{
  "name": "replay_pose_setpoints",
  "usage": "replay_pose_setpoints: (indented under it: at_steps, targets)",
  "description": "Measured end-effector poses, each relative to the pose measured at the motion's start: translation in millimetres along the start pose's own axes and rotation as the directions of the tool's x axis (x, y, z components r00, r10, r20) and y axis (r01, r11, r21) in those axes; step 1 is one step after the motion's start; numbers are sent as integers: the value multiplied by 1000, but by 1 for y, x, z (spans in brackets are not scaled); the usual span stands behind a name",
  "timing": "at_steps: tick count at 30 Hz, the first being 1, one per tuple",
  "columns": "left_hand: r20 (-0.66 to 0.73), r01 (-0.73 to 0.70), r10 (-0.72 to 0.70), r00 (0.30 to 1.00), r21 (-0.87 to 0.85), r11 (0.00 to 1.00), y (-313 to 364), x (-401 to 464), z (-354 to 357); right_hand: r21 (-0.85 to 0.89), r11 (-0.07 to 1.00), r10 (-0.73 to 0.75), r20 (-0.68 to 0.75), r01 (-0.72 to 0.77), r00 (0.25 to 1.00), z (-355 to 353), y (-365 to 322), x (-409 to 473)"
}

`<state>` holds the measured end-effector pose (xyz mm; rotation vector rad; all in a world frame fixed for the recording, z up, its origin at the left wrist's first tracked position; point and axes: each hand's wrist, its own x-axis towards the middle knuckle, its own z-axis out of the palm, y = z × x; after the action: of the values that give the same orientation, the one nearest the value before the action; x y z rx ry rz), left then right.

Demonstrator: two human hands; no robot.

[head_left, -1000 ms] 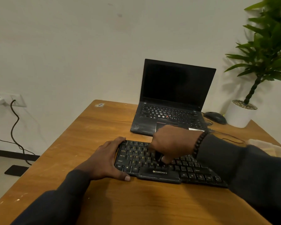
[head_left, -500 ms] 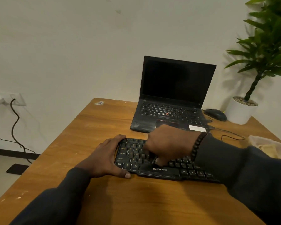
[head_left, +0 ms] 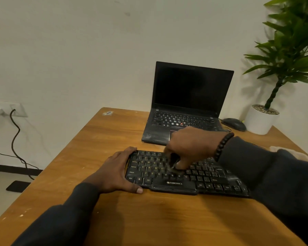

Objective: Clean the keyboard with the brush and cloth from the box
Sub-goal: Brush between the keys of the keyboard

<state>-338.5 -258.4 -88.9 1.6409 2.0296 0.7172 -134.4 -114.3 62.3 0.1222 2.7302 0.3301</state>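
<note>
Head view, centre of frame: a black keyboard (head_left: pixel 185 174) is lying flat on the wooden counter (head_left: pixel 114 219), its long side running from centre left toward the lower right, with the maker's name printed on the front edge.
Left hand: the left hand (head_left: pixel 117 172) is resting at the left end of the keyboard, fingers curling over the far corner and the thumb lying along the near edge on the counter, so it is grasping that end.
Right hand: the right hand (head_left: pixel 188 148) is reaching in from the right above the middle key rows, fingers and thumb bunched downward and pinching a small dark brush (head_left: pixel 173 162); the brush tip is touching the keys around the middle letter row, though the bristles are blurred.
Wrist detail: a dark beaded bracelet (head_left: pixel 222 146) is sitting at the right wrist beside a dark sleeve.
Upper centre: an open black laptop (head_left: pixel 188 103) is standing behind the keyboard with a dark screen, close to but apart from it.
Right of the laptop: a dark mouse (head_left: pixel 236 124) is lying next to a white pot (head_left: pixel 260 121) holding a green plant (head_left: pixel 292 50).
Right edge: a pale object is showing partly behind the right sleeve; what it is cannot be told.
Left edge: a black cable (head_left: pixel 16 139) is hanging from a wall socket (head_left: pixel 18 109).
</note>
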Motion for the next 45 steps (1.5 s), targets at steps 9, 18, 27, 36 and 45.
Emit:
replay_pose_setpoints:
  at_steps: [9,18,27,36,45]
  targets:
    - [-14,-3,3,1000,27,1000,-4,3,1,96,995,-2,-18,3,1000,4,0,31]
    - [-17,-27,28,999,49,998,-1,3,-1,-64,997,-34,129,42,991,-8,-4,45]
    - [-18,-42,43,999,49,998,1,2,-2,-157,979,-130,-4,127,992,-22,-34,70]
    - [-16,-16,16,1000,-11,1000,0,1,-3,-176,980,-97,-24,91,995,-26,-32,82]
    - [-7,26,-26,1000,3,1000,-1,0,0,-132,989,-81,-70,71,994,-17,-15,73]
